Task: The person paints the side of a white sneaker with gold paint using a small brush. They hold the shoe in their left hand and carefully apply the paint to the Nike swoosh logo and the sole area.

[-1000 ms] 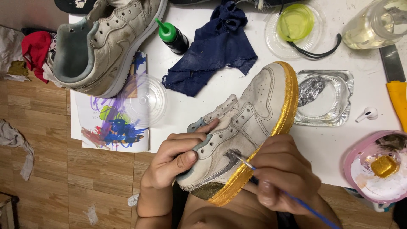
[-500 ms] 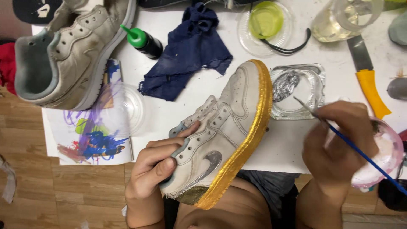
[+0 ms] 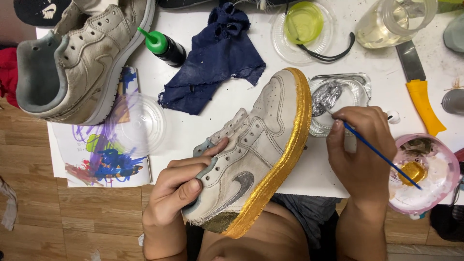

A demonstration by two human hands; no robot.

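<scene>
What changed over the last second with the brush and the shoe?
The right hand carried the thin blue brush away from the silver mark on the shoe's side, right to the clear dish of silver paint, where its tip now dips. The left hand kept holding the gold-soled shoe by the heel.

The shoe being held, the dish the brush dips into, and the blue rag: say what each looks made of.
Shoe: likely leather, cream, creased and perforated, with a rough, shiny gold-painted sole edge.
Dish: clear glass or plastic; the table shows through, silver paint inside.
Rag: dark blue woven cloth, crumpled, with frayed edges.
</scene>
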